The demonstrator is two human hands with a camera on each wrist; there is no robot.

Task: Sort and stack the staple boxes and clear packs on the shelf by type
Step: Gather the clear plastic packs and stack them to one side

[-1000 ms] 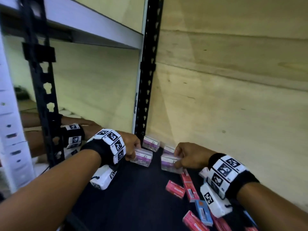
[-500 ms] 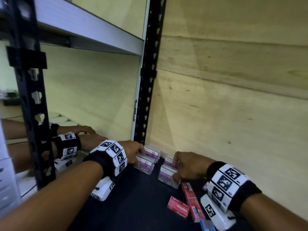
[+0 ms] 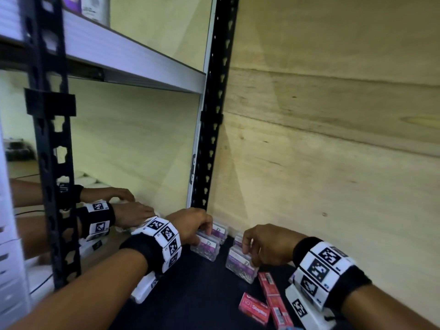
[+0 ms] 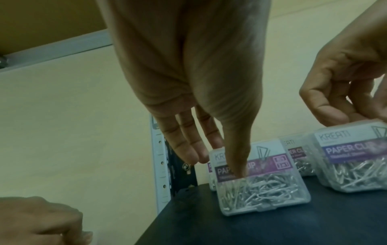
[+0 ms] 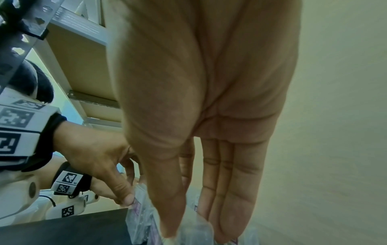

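Clear pack (image 4: 259, 180) within left grip (image 4: 201, 106)

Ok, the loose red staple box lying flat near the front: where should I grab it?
Pinch the red staple box across its two long side edges, coming straight down from above. It lies flat, label up, with bare shelf on its left; another red box crowds its right.

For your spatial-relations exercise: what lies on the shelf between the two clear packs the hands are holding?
In the head view, only bare dark shelf separates the left hand's pack from the right hand's pack.
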